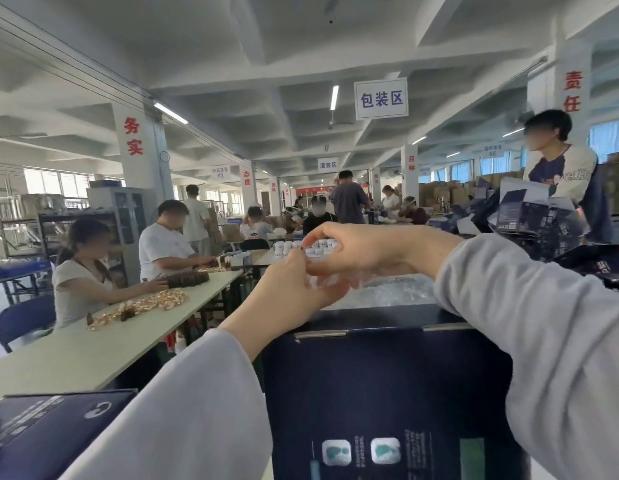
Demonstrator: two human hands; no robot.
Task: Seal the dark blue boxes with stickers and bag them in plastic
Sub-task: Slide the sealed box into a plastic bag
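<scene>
A large dark blue box stands upright right in front of me, its top flap closed. Above its far top edge both my hands meet. My left hand and my right hand pinch a small piece of clear film, either a sticker or plastic; which one I cannot tell. A heap of clear plastic lies just behind the box under my right wrist. A second dark blue box lies flat at the lower left.
A pile of folded dark blue cartons rises at the right, with a person standing behind it. Other people sit at a long pale table on the left. Small white jars stand on a table beyond my hands.
</scene>
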